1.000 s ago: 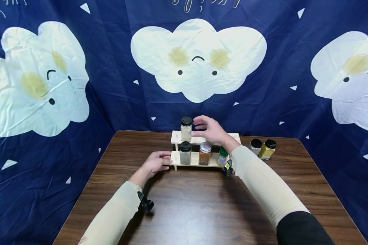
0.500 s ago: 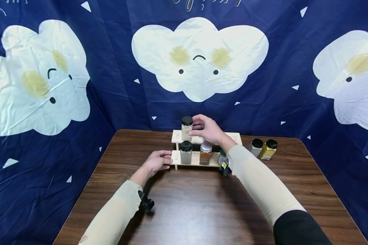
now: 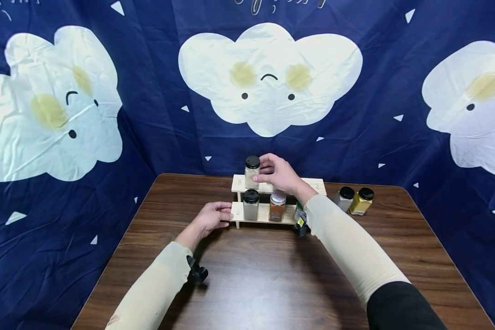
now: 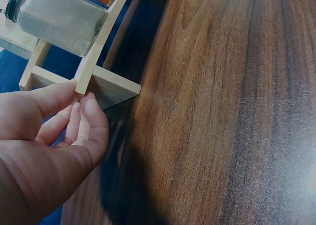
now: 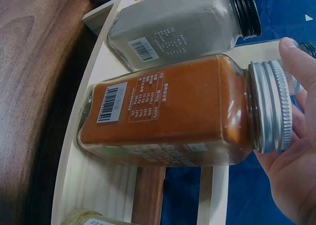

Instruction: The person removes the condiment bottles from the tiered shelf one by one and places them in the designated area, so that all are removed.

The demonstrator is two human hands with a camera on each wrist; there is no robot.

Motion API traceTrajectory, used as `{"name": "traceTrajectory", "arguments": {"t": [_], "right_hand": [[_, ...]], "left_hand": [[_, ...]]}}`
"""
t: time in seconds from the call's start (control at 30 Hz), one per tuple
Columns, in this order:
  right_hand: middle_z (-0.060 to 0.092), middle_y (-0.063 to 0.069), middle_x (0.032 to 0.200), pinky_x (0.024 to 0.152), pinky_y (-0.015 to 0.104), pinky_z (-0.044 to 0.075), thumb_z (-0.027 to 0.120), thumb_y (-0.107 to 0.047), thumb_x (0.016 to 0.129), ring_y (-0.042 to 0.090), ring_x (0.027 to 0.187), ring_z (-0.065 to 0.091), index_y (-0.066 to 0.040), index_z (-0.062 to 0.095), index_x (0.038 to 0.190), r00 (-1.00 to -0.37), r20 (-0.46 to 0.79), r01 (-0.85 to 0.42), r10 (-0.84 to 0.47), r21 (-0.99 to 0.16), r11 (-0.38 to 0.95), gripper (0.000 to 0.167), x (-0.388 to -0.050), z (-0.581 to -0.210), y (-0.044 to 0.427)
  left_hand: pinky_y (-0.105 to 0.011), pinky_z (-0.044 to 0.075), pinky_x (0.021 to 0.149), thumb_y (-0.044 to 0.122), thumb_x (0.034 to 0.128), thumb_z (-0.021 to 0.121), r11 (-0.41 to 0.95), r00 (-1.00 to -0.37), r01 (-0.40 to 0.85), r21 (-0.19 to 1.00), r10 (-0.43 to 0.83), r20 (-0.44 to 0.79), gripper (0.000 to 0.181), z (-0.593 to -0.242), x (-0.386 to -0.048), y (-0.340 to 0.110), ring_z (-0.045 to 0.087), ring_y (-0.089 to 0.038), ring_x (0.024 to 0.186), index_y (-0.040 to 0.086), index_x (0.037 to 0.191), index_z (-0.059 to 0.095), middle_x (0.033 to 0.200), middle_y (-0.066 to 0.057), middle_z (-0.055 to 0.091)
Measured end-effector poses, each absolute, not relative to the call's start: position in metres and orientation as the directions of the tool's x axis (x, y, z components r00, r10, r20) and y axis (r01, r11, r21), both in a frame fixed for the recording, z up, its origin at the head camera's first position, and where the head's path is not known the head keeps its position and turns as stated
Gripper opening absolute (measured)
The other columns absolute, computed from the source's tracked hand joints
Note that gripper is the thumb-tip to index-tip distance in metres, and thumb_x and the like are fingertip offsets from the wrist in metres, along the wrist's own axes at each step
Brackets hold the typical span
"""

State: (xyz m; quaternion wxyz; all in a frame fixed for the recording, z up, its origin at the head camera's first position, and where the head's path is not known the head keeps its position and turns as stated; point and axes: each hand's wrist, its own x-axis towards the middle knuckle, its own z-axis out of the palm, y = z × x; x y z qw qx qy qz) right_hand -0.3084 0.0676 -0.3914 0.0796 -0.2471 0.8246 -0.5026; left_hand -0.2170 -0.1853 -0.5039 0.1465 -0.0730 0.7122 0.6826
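A two-tier wooden spice rack (image 3: 264, 213) stands at the back of the table. My left hand (image 3: 210, 217) pinches the left end of its lower shelf, thumb on top and fingers beneath in the left wrist view. On the upper shelf's left part stands a black-lidded spice jar (image 3: 250, 180) with pale contents. My right hand (image 3: 282, 175) holds this jar from its right side, thumb across the front and fingers behind. Below it are a grey spice jar (image 3: 250, 209) with a black lid and an orange-brown spice jar (image 5: 163, 114) with a silver lid.
A green-lidded jar (image 3: 299, 212) on the lower shelf is partly hidden by the right wrist. Right of the rack, a grey jar (image 3: 344, 200) and a yellow jar (image 3: 360, 202) stand on the wooden table (image 3: 255, 279). Dark blue cloth (image 3: 165, 137) hangs close behind.
My right hand has closed in on the upper jar, its thumb moving left onto the jar's front. The left hand stays at the rack's end.
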Motion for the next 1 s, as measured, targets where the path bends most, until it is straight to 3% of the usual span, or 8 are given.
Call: {"name": "traceTrajectory", "arguments": {"t": [0.5,1.0], "right_hand": [[0.064,0.011,0.125,0.100,0.041,0.054,0.085,-0.023,0.086,0.026,0.115,0.067,-0.009,0.059,0.128,-0.879,0.125,-0.331,-0.460,-0.855,0.399,0.051,-0.3087,-0.3914,0.0649],[0.067,0.009,0.119,0.096,0.038,0.056,0.086,-0.023,0.085,0.023,0.109,0.069,-0.009,0.060,0.122,-0.885,0.145,-0.340,-0.442,-0.851,0.401,0.047,-0.3069,-0.3913,0.0633]], "left_hand": [[-0.027,0.059,0.071,-0.008,0.0911,0.067,0.042,-0.947,-0.306,0.951,0.087,-0.309,0.052,-0.5056,-0.2169,-0.1846,0.065,-0.012,0.083,-0.008,0.141,0.052,0.109,-0.011,0.066],[-0.027,0.059,0.073,-0.007,0.0929,0.066,0.038,-0.945,-0.311,0.950,0.098,-0.313,0.053,-0.5053,-0.2176,-0.1849,0.065,-0.012,0.086,-0.009,0.143,0.050,0.122,-0.018,0.064]]}}
